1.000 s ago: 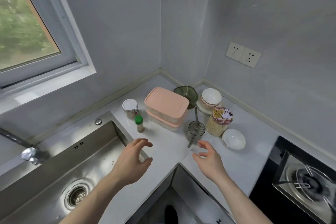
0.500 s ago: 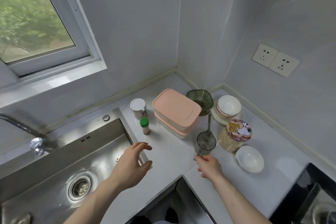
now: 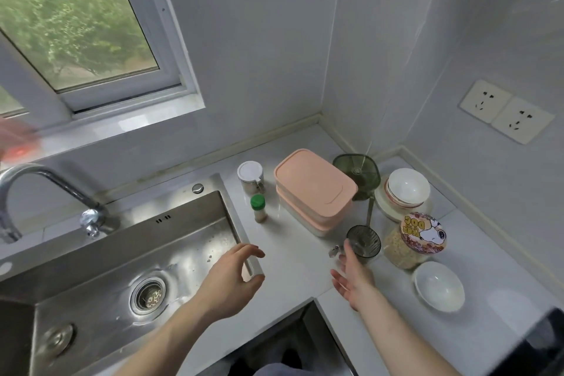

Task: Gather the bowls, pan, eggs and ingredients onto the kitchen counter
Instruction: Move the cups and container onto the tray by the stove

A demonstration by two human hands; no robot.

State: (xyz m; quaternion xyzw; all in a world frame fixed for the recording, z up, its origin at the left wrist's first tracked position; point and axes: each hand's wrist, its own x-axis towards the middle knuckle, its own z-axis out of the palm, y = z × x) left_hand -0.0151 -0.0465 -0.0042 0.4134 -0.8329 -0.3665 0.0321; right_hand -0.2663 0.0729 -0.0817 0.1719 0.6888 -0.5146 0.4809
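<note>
Both hands hover with nothing held: left hand loosely curled, right hand with its grip apart, near the strainer. White bowl sits on the desk at three o'clock; reach there, take its rim gently.

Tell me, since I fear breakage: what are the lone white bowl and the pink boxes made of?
The lone white bowl looks like glazed ceramic, glossy with soft highlights, though it could be melamine. The pink boxes look like matte plastic, with moulded lids and rounded corners.

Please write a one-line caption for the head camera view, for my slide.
Both hands, left and right, hover open over the corner counter, near the strainer and white bowl.
</note>
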